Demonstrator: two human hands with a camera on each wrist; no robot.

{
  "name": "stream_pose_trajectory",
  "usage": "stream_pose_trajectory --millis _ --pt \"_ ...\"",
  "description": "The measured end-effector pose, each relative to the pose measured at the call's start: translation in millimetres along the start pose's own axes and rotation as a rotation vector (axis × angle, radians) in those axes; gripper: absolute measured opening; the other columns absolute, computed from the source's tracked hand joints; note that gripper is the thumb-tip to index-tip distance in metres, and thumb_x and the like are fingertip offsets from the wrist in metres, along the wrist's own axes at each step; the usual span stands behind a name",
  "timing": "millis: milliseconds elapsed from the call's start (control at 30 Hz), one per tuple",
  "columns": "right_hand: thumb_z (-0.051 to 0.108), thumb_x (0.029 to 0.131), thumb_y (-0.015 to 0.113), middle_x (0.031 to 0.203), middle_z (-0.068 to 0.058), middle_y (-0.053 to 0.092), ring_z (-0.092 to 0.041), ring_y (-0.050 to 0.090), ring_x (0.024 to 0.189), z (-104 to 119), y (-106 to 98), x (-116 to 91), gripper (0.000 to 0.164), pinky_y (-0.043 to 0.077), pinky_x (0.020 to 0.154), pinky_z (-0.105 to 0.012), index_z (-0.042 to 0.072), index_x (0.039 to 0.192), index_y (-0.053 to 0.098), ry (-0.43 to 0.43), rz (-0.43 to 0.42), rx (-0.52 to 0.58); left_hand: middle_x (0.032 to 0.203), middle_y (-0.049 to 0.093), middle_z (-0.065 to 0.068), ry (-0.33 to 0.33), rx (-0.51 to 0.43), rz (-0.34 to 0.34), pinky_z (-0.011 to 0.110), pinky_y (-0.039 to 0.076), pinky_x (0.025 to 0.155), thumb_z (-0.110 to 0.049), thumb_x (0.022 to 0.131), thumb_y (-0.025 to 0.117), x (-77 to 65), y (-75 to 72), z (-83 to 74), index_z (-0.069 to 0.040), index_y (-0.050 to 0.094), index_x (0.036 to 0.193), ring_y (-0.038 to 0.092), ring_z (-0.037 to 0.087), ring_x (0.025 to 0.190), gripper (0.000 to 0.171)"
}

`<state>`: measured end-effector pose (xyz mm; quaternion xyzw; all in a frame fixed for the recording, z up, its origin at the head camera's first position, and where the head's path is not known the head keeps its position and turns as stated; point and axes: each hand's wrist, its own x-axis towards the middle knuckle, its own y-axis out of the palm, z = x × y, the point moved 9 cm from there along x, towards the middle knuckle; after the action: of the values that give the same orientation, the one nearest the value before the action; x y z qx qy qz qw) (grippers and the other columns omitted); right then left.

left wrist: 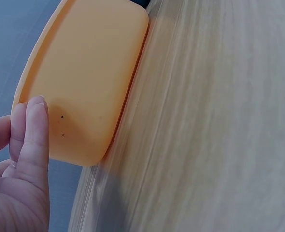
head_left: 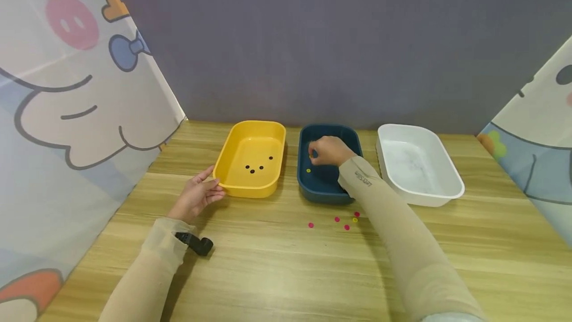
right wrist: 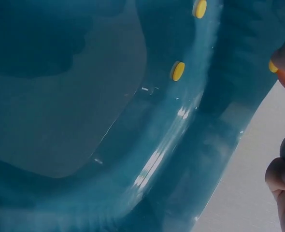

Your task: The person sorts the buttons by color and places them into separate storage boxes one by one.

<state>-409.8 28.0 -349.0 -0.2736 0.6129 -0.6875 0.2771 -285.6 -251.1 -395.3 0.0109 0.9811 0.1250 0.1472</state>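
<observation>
The right hand point(head_left: 330, 151) pinches a small, round yellow disc point(right wrist: 273, 66) between thumb and finger, above the deep, round-cornered dark blue plastic tray point(head_left: 328, 198), towards that tray's 10 o'clock side. A second small yellow disc point(head_left: 308, 170) lies inside the blue tray, near 8 to 9 o'clock; the right wrist view shows two yellow discs lying there, apart from each other.

The left hand point(head_left: 196, 195) pinches the rim of a deep, round-cornered yellow plastic tray point(head_left: 248, 192) at its 8 o'clock corner, well apart from the right hand. The yellow tray stands at the blue tray's 9 o'clock and carries small, round black discs point(head_left: 261, 167): one towards 3 o'clock, the others grouped nearer 6 o'clock. At the blue tray's 3 o'clock stands a white plastic tray point(head_left: 413, 163) of similar shape.

On the wood-grain tabletop point(head_left: 263, 262), around the blue tray's 5 to 6 o'clock, lies a loose yellow disc point(head_left: 355, 220) among four small, round magenta discs point(head_left: 346, 227): one just beside it at 12 o'clock, one at 8 o'clock, and two out towards 9 o'clock. Both arms wear beige sleeves point(head_left: 402, 232), and a small black camera point(head_left: 194, 242) sits at the left wrist. A plain grey panel point(head_left: 290, 43) rises at 12 o'clock, with cartoon-printed sheets point(head_left: 40, 173) at 10 and 2 o'clock.
</observation>
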Motion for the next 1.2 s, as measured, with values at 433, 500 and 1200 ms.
stream_pose_trajectory --millis 433,500,1200 --pt "0.024 0.088 0.068 0.087 -0.003 0.069 -0.016 0.059 0.069 -6 5 -9 0.023 0.056 0.072 -0.038 0.009 0.105 0.072 0.074 0.116 0.022 0.070 0.065 0.003 -0.015 0.003 0.007 0.024 0.059 0.067 0.001 0.101 0.041 -1.1 3.2 -1.1 -0.009 0.006 0.154 0.067 0.012 0.062 0.064" --pt "0.022 0.088 0.068 0.081 -0.001 0.067 -0.015 0.057 0.066 -6 -3 -13 0.024 0.055 0.070 -0.037 0.008 0.106 0.072 0.069 0.094 0.032 0.070 0.064 0.003 -0.014 -0.003 0.010 0.024 0.059 0.067 0.000 0.101 0.041 -1.3 3.6 -0.9 -0.009 0.005 0.154 0.067 0.011 0.062 0.064" --pt "0.011 0.083 0.072 0.056 0.007 0.050 -0.002 0.036 0.050 25 -93 -95 0.010 0.041 0.049 -0.024 0.004 0.091 0.073 -0.102 -0.176 0.145 0.070 0.064 0.003 -0.038 -0.017 0.008 0.024 0.059 0.067 -0.002 0.101 0.042 -1.3 -0.4 1.5 -0.012 0.002 0.155 0.066 0.011 0.063 0.067"
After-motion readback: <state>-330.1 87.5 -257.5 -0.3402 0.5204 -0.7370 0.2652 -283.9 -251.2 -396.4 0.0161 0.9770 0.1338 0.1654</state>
